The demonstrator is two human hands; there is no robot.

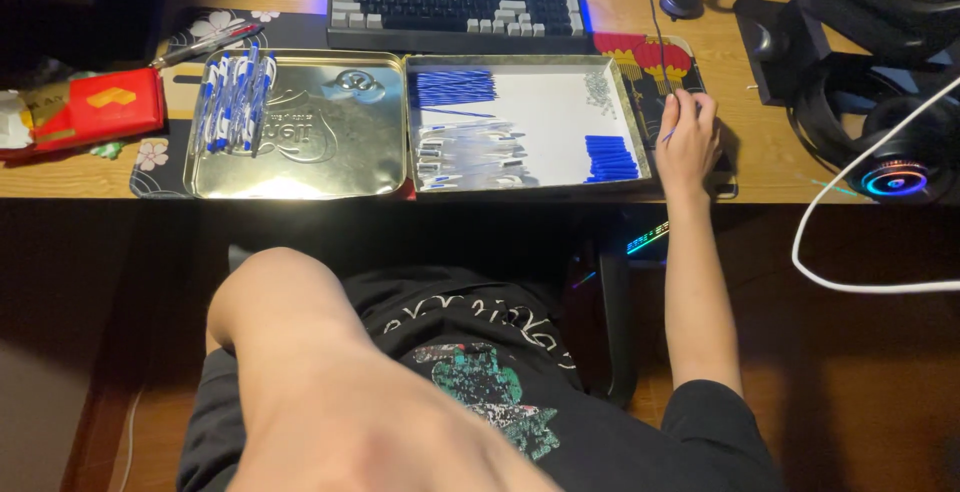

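Note:
My right hand rests on the desk just right of the right-hand metal tray, its fingers curled around a small thin blue pen part. That tray is lined with white paper and holds blue refills, clear pen barrels, blue caps and small springs. The left-hand metal tray holds several assembled blue and white pens at its left side. Only my left forearm shows, bent across my lap, with the hand out of frame.
A grey and black keyboard lies behind the trays. A red box sits at the desk's left, with a loose pen near it. Headphones, a white cable and black equipment crowd the right.

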